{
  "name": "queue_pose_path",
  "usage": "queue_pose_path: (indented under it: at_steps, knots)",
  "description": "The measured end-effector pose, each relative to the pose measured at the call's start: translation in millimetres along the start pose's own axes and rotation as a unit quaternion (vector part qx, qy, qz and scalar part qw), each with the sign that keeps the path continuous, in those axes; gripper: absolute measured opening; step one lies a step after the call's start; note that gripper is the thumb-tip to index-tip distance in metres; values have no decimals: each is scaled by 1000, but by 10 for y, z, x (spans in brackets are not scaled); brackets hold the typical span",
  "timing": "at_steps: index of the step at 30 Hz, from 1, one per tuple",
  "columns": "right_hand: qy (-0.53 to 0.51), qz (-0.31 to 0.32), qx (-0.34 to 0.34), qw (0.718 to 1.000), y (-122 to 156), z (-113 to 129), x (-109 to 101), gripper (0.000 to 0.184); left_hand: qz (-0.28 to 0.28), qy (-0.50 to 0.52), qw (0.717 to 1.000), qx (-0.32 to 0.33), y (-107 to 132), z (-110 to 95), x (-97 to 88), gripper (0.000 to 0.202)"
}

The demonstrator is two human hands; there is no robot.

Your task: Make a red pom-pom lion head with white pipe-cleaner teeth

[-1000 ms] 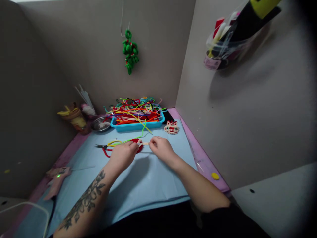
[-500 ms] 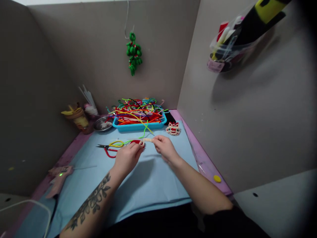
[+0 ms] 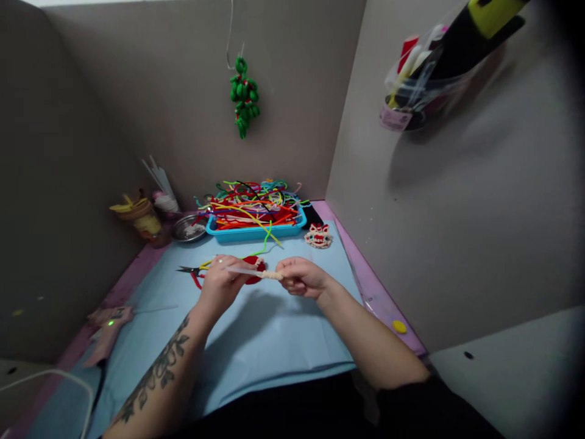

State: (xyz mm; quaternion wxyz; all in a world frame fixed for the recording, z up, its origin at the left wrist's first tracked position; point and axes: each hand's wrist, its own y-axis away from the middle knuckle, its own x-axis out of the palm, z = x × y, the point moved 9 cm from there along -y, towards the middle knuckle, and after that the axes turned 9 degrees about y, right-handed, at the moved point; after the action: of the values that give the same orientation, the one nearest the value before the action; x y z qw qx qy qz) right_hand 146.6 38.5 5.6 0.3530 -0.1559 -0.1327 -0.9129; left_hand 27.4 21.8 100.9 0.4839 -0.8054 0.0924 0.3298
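Note:
My left hand (image 3: 222,280) is closed on a red fuzzy piece (image 3: 256,277) with a cream bumpy edge. A pale, slightly see-through strip (image 3: 244,271) lies across those fingers; its kind is unclear. At its right end is a cream twisted pipe cleaner (image 3: 273,275), pinched by my right hand (image 3: 301,277). Both hands are just above the blue cloth (image 3: 283,335). Partly behind my left hand lie scissors (image 3: 188,269) with red and yellow handles. A finished-looking cream and red face figure (image 3: 319,236) rests beyond my right hand.
A blue tray (image 3: 256,233) heaped with coloured pipe cleaners stands at the back, beside a metal bowl (image 3: 189,228). On the left lie a pink glue gun (image 3: 107,329) and its cable. A yellow disc (image 3: 399,327) sits near the right edge. Grey partitions enclose the table.
My left hand has shifted left and the red piece shows more. The pale strip now lies across its fingers. My right hand has moved slightly down with the cream pipe cleaner.

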Motion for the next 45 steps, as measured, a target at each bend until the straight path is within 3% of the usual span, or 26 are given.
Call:
queue_pose_path:
  at_steps: [6,13,21,24,30,34,40,45]
  knots:
    - [166,-21,23,986,63,-3,-81,17,91,-7,993,74,-27,-107,27,18]
    - [375,-82,16,923,63,48,-217,14,187,-74,976,79,-11,-83,181,21]
    - [439,-56,41,896,27,-15,-228,14,219,-102,966,94,21,-28,287,21]
    - [474,-83,41,876,18,-1,-208,11,231,-110,962,97,30,-28,306,19]
    - [533,-227,14,815,39,147,-277,10,207,-145,964,82,24,-48,274,19]
    - [514,-302,-12,803,69,196,-384,11,176,-169,966,79,14,-63,288,21]
    - [446,-367,-72,813,95,191,-516,16,129,-185,973,56,26,-70,317,23]
    - [327,-380,-116,858,79,169,-581,19,77,-171,982,36,60,-57,269,23]
